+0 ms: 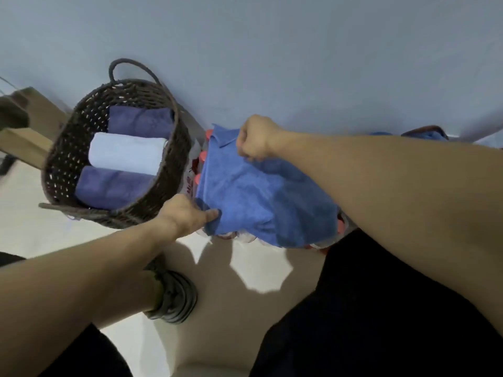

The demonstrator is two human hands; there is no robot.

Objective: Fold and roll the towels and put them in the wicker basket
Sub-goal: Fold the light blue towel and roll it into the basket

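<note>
While both bare forearms reach forward from the lower edge of the view, a medium-blue terry towel [261, 197] lies spread over a pack of red-capped bottles in clear wrap [196, 170] standing on the pale tiled floor [239, 308]. Left hand [187, 212], at 8 o'clock of the towel: the thumb and curled fingers [211, 213] pinch the near left corner of the cloth. Right hand [257, 138], at 12 o'clock of the towel: closed into a fist that grips the far edge, where a small corner flap is turned over. Dark brown oval wicker basket with loop handles [174, 159], at 9 o'clock of the towel and just beside the bottle pack: it holds three rolled towels lying side by side, a purple roll [140, 122] farthest from the viewer, a pale blue-white roll [125, 153] in the middle, and a second purple roll [114, 187] nearest. Grey-blue wall [272, 50] behind the basket and pack. Grey shoe [174, 297] at 6 o'clock of the basket, on the floor. Dark trouser legs fill the lower right.
</note>
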